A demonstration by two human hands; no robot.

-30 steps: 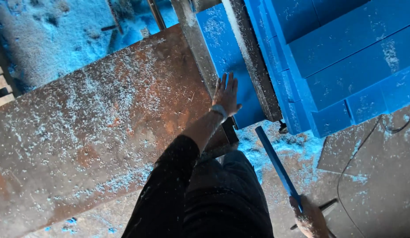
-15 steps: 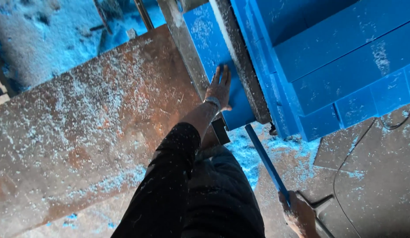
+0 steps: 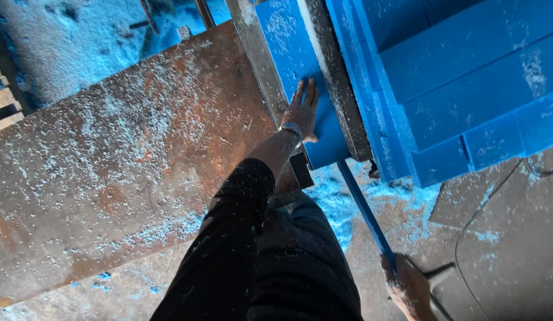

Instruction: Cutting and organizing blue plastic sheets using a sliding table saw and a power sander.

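Observation:
My left hand [image 3: 302,110] lies flat, fingers stretched out, on a blue foam slab [image 3: 286,47] that stands between a grey metal strip and a dusty metal rail [image 3: 337,83]. A watch band shows at that wrist, and the sleeve is black. At the bottom right, my right hand [image 3: 408,288] grips the near end of a long thin blue strip [image 3: 363,205]. The strip runs up and left to the slab's near corner. My dark trousers fill the lower middle.
A wide rusty metal table top [image 3: 122,160], dusted with pale shavings, takes up the left. A stack of blue foam blocks [image 3: 467,77] fills the upper right. Blue dust lies on the floor [image 3: 327,199]. A thin cable [image 3: 467,238] curves over floor plates on the right.
My left hand has slid a little farther up the blue slab. My right hand, with the thin strip, has shifted slightly to the left.

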